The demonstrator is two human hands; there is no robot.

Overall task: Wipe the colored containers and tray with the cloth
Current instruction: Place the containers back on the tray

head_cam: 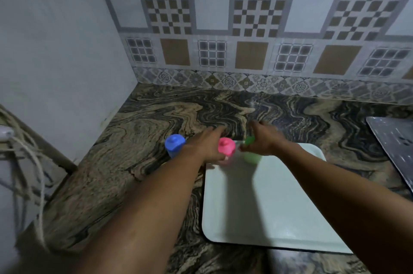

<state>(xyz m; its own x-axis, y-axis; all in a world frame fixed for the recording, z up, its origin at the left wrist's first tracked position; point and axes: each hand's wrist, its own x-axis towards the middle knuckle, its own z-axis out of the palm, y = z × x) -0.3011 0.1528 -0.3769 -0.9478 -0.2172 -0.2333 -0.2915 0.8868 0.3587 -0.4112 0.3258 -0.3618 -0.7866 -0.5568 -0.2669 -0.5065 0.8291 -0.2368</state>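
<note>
Firstly, far left: loose cords (26,162) against the plain wall, well apart from the work.

Next, blue container (175,145): upright on the marbled counter (134,162), just left of the tray, lid on.

Left hand (210,146): between blue and pink, fingers stretched straight forward, nothing visibly gripped. Thumb side close to the pink one; contact lost in blur.

Pink container (226,151): upright at the tray's far left corner, seemingly on it, lid on.

Green container (252,155): upright at the tray's far edge, just beside the pink.

Right hand (262,139): laid over the green lid, thumb at its left. Cannot tell through the blur whether gripping or only touching.

Tray (268,206): pale, flat, shallow rim.

Far right: grey metal sheet (397,146) on the counter, apart from the tray.

No cloth in view.

Handling, as judged:
- Containers: small plastic, probably light and smooth, easily tipped by a sideways wipe. Best held round the body with one hand and wiped with the other. Lid knob a poor hold if the lid sits loose.
- Tray: stiff, probably light, likely to slide on polished stone. Best pinned at a rim corner while wiping.
</note>
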